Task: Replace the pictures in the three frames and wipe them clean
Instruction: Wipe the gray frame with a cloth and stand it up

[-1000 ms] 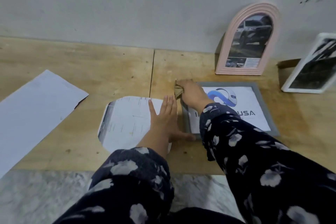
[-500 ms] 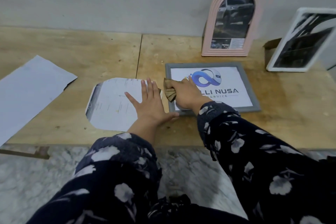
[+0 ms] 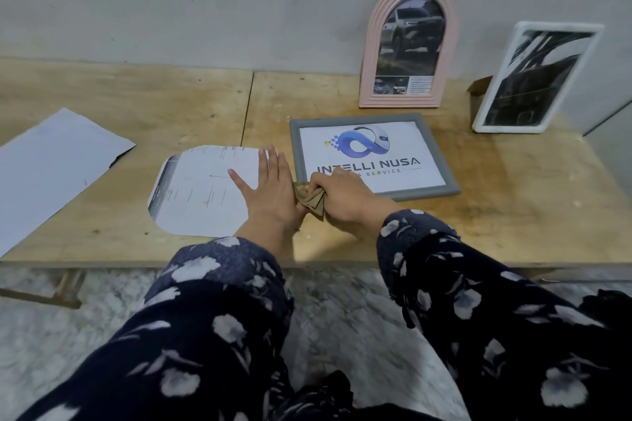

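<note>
1. Since half a second ago, the right hand (image 3: 342,196) has slid the cloth (image 3: 309,199) down from the left side of the grey frame (image 3: 372,155) to its near-left corner; a second ago it was up at the far-left corner. The left hand (image 3: 270,188) has stayed flat in about the same spot.
2. Grip: the right hand's fingers are curled round the bunched cloth, knuckles up, pressing it onto the corner. The left hand holds nothing; its fingers are straight and spread, palm down, partly on the cut sheet (image 3: 205,190) and touching the cloth with its thumb side.
3. The grey frame lies flat on the table (image 3: 513,215), long axis running left to right, logo picture inside. Almost all of it lies to the right of and beyond the cloth, so the unwiped near edge runs rightward from the grip. The right hand is clearly the nearer one.
4. Pose: the right forearm comes in from the lower right, wrist low over the table; the left forearm comes straight up from below.
5. The pink frame (image 3: 407,44) and white frame (image 3: 533,79) stand against the wall, beyond the grey one, each with a picture in. A large paper (image 3: 51,174) lies at far left.
</note>
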`<action>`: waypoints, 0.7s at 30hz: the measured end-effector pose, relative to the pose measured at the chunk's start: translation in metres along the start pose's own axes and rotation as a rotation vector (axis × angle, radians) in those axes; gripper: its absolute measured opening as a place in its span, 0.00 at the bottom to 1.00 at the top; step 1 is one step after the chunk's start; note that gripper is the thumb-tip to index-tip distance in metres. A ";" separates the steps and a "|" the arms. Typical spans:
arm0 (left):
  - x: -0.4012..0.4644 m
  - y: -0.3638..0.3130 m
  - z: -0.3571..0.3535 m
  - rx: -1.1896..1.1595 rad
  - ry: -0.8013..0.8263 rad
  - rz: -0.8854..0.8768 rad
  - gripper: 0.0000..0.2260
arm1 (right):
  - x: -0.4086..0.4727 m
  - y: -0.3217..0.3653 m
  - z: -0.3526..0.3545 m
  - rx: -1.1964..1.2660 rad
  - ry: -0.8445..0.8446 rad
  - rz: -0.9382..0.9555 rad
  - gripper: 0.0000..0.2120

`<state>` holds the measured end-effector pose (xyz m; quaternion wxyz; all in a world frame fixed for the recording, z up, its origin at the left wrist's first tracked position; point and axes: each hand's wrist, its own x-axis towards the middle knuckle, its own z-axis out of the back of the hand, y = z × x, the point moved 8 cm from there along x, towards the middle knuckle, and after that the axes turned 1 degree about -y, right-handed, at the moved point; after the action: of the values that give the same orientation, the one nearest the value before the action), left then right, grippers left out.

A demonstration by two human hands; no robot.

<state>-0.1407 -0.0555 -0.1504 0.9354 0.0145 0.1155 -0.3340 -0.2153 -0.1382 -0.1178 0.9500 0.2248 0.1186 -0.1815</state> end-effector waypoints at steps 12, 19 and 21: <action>0.003 -0.002 0.001 -0.147 -0.036 -0.125 0.32 | 0.024 -0.062 0.051 0.686 -0.343 -0.223 0.13; 0.007 -0.013 -0.020 -0.262 -0.097 -0.089 0.42 | 0.051 -0.038 0.067 0.541 -0.394 -0.189 0.20; 0.006 -0.015 -0.025 -0.285 -0.142 -0.057 0.46 | 0.066 -0.033 0.076 0.452 -0.413 -0.175 0.19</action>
<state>-0.1505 -0.0679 -0.1754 0.9239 -0.1452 0.0955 -0.3408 -0.1581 -0.2207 -0.0850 0.8607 0.3776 -0.1012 -0.3262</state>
